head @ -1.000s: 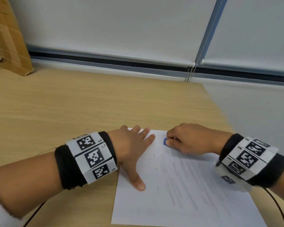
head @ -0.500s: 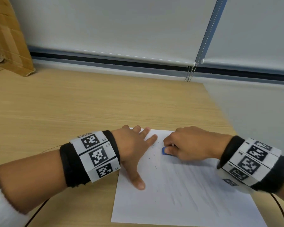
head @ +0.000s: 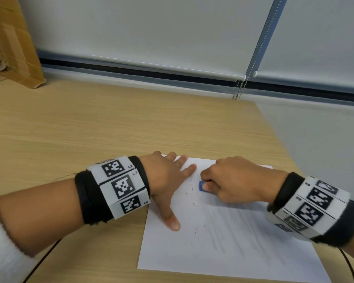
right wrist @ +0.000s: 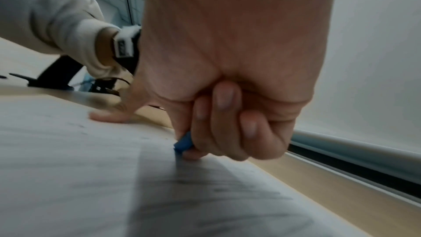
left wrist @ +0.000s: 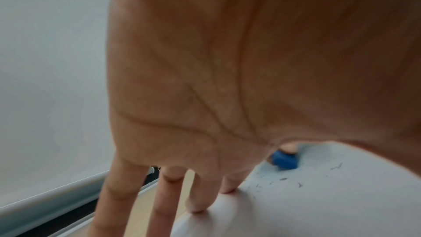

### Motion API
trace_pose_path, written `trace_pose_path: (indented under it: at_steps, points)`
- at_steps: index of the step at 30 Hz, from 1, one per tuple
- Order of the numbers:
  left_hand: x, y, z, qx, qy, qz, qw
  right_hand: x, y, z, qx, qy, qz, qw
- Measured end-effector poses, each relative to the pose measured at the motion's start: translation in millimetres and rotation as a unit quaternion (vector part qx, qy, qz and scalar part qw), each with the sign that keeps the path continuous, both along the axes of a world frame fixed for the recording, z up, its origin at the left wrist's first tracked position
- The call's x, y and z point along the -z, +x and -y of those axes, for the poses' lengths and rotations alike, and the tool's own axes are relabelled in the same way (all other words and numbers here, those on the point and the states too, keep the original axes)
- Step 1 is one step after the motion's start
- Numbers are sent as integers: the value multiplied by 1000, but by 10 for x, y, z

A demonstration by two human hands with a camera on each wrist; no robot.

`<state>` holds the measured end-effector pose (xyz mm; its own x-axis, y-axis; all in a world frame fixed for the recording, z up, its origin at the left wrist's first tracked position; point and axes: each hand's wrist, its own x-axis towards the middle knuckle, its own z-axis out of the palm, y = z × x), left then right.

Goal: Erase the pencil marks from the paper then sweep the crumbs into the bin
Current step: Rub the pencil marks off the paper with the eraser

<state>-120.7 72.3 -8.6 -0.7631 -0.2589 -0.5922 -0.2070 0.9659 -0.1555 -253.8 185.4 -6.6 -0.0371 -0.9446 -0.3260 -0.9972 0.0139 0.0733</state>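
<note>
Blue eraser [head: 202, 186], pinched in the right hand [head: 233, 180], should rub short firm strokes across the paper [head: 223, 242] on the counter [head: 90, 129], pinned by the left hand [head: 166, 180], fingers [head: 187, 169] flat.

eraser [head: 202, 186]: blue
paper [head: 223, 252]: white, with grey pencil lines
table [head: 90, 127]: light wood grain
wrist bands [head: 119, 186]: black, with black-white square codes

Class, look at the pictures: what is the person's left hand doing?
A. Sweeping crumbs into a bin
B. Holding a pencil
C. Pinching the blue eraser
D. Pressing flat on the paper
D: the left hand lies spread with straight fingers on the paper, while the right hand pinches the blue eraser.
</note>
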Motion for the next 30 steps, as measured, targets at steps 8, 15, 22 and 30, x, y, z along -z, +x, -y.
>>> trace_pose_path:
  at_steps: [8,15,22,30]
  points:
    - [-10,15,-20,5,-7,-11,1000,-10,21,47,-17,-25,-29,999]
    - [11,18,0,13,-17,-13,1000,-45,163,-202,-88,23,-15,996]
    - [-34,19,-23,3,-12,-4,1000,15,118,-146,-49,-18,-22,998]
    - [-33,10,-29,10,-17,7,1000,-12,151,-185,-19,-29,-35,999]
